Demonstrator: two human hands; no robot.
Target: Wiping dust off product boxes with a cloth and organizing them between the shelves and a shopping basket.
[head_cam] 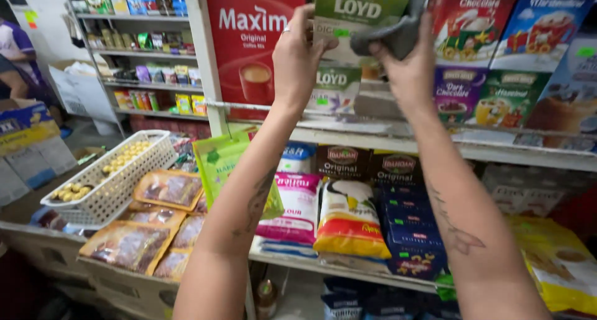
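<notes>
Up on the top shelf (435,147), near its left end beside a tall red poster panel (255,40), both hands were raised to a green tea box (357,12). The left hand (297,59) had its fingers closed around the box's left side, steadying it above a second green box (334,90) that stood on the shelf edge. The right hand (407,65) was clenched around a crumpled grey cloth (392,35), pressed against the box's right face. The step in hand looked like wiping the box while it was lifted clear; the next move would likely call for a firm left grip while the cloth swept across. Below, on the lower shelf, lay flour bags (298,208), and a white basket (118,183) rested off to the left.
</notes>
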